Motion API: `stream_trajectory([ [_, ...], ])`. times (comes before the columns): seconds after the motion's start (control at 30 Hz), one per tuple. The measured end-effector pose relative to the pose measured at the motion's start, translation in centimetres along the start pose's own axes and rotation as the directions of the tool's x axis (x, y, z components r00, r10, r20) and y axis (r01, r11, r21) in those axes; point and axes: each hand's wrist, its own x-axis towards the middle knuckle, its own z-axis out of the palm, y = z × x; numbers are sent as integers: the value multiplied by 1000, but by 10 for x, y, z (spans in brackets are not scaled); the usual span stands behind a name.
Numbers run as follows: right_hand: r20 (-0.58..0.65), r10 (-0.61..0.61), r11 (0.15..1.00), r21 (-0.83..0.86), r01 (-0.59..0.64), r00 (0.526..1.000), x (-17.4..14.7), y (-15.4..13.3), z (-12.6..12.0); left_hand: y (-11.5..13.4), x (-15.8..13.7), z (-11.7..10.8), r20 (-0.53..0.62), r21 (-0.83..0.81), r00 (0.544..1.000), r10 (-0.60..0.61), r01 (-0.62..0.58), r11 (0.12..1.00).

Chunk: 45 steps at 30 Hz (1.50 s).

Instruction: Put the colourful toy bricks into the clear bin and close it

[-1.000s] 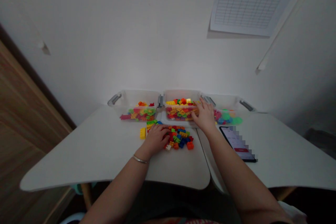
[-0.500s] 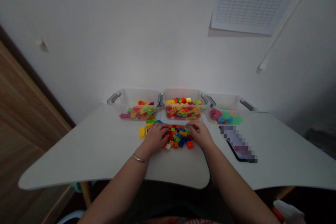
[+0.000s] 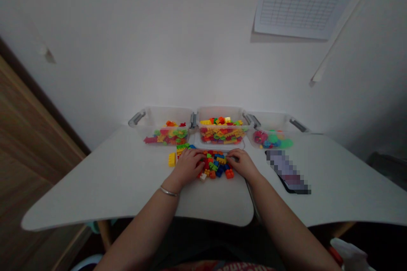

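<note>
A loose pile of small toy building bricks (image 3: 213,167) in red, orange, green, blue and yellow lies on the white table between my hands. At its left side my left hand (image 3: 188,165) rests palm down, thumb and fingers apart over the nearest bricks. My right hand (image 3: 244,163) is at the pile's right edge, fingertips bent together beside the bricks; anything between them is too small to make out. Further left, a bigger yellow brick (image 3: 171,159) stands apart, and joined green and yellow bricks (image 3: 182,148) show behind my left hand.
Three clear plastic boxes stand along the wall: the left box (image 3: 168,114) and middle box (image 3: 222,113) hold bricks, the right box (image 3: 273,120) holds round colourful pieces. A phone (image 3: 288,173) lies right of my right hand. The table's front edge (image 3: 219,222) curves near me.
My right hand has shifted slightly, its fingertips now lower and closer together at the bricks. My left hand stays in place over the pile's left side.
</note>
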Motion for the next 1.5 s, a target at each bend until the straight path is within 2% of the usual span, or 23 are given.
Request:
stream_trajectory([
  [0.23,-11,49,990,136,-47,999,1,-3,-2,0,0,-1,7,-1,1000,4,-4,1000],
  [0.37,-74,64,977,206,-47,995,0,-7,-2,0,0,-1,2,1,1000,-6,6,1000],
  [0.47,-153,18,981,192,12,988,0,-15,-3,2,1,-2,-1,5,1000,-20,20,1000],
  [0.6,-216,-105,979,150,139,971,-2,-34,-5,5,1,-6,-36,-6,998,-47,47,999],
  [0.83,-94,-250,962,90,259,964,-6,-65,1,10,0,-10,-14,-91,999,52,-53,994],
  [1.2,-70,-321,944,63,325,945,-10,-67,7,14,1,-11,-61,-47,998,22,-25,999],
  [1.37,-181,-312,946,30,322,933,-11,-68,5,12,1,-12,-61,-33,998,25,-27,999],
  [1.5,-358,-297,955,-105,278,885,-3,-67,-12,11,0,-12,-74,-57,997,-7,3,998],
])
